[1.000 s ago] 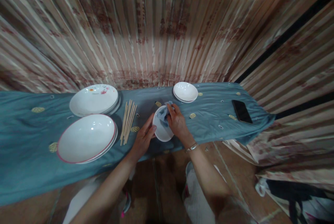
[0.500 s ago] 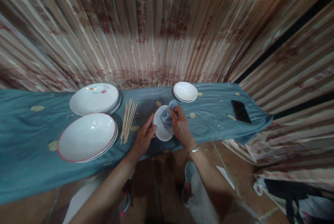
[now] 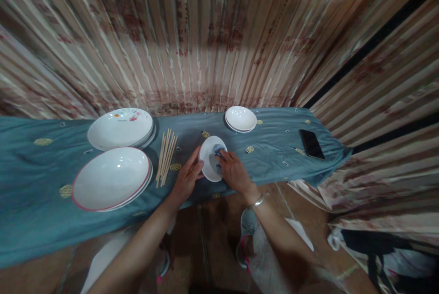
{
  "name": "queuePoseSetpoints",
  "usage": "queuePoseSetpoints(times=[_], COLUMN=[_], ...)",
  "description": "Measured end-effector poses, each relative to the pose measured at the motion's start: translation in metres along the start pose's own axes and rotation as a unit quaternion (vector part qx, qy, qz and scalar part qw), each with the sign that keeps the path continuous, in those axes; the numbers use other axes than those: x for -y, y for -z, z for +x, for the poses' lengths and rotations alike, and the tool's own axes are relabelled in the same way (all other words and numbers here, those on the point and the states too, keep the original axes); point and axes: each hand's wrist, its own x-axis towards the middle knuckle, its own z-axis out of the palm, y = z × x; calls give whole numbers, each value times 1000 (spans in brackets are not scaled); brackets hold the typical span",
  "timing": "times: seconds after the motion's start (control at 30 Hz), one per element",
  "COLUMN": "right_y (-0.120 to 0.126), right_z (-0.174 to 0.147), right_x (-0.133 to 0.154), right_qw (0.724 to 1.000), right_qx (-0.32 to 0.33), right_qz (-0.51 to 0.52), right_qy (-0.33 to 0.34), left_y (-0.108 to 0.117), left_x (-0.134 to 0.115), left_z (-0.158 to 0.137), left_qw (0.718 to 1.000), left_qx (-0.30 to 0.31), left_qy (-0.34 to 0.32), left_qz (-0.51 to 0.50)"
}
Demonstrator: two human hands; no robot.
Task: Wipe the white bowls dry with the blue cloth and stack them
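Note:
A small white bowl (image 3: 207, 152) is tilted toward me above the front part of the table. My left hand (image 3: 187, 176) grips its left rim, thumb on the inner side and fingers behind. Inside the bowl, a bluish-grey cloth (image 3: 218, 149) is pressed against the wall by my right hand (image 3: 234, 170), whose fingers are closed on it. Much of the cloth is covered by those fingers. Just left of my left hand lie several wooden chopsticks (image 3: 166, 157) side by side. Behind the right hand stands a stack of small white bowls (image 3: 240, 118).
Large white dishes with a red rim (image 3: 111, 179) are stacked at left, with floral plates (image 3: 120, 129) stacked behind them. A black phone (image 3: 311, 143) lies at right on the blue tablecloth (image 3: 274, 147). Pleated curtains (image 3: 212, 56) hang along the back and right.
My right hand has moved the cloth down and deeper into the bowl; it stuck up above the rim before. The left hand keeps its grip. The whole view has shifted slightly.

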Motion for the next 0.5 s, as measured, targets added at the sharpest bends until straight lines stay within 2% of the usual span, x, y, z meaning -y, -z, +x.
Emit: queuePoseSetpoints(times=[0.13,0.27,0.5], right_y=[-2,1,1], right_z=[-7,-11,-2], right_x=[-3,2,17], right_qw=[998,986,930], right_qx=[32,36,23], right_qz=[56,161,366], right_qy=[23,-6,-25], left_y=[1,2,2], left_x=[1,2,0], left_z=[0,-1,-3], left_qw=[1000,1000,1000], left_qx=[1,6,1], left_qy=[3,6,9], left_qz=[-14,-24,-8])
